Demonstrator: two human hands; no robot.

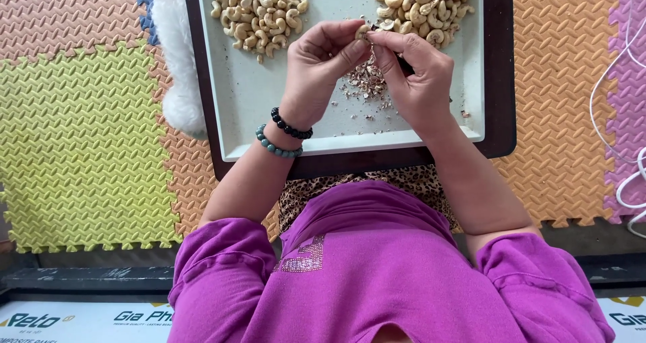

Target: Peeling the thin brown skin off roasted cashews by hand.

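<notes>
Cashew in hand: we see one pale cashew kernel (364, 30) pinched at the fingertips where both hands meet, above the middle of the tray and just short of the right-hand heap.
Left hand grip: our left hand (316, 67) has thumb and forefinger pressed together on the kernel, the other fingers curled under.
Right hand grip: our right hand (417, 74) closes its thumb and forefinger against the same kernel from the other side; a thin dark tool (406, 67) seems to run under the fingers (we cannot tell its kind).
Peel scraps: a loose scatter of brownish skin flakes (367, 86) lies on the tray directly below the pinch.
Tray: a pale grey-green rectangular tray (269, 114) rests on a dark board (501, 80) that frames it.
Left heap: a pile of cashews (261, 13) sits in the tray's upper left corner, well apart from the hands.
Right heap: a second pile (424, 6) sits in the upper right, touching the fingertips' far side.
Hand pose: both wrists angle inward from the lap, palms turned down and toward each other; the left wrist carries a black bead bracelet (291, 126) and a grey-green one (276, 145).
Surroundings: interlocking foam mats (81, 134) in yellow, orange and pink cover the floor, and a white fluffy thing (176, 60) lies beside the board.
</notes>
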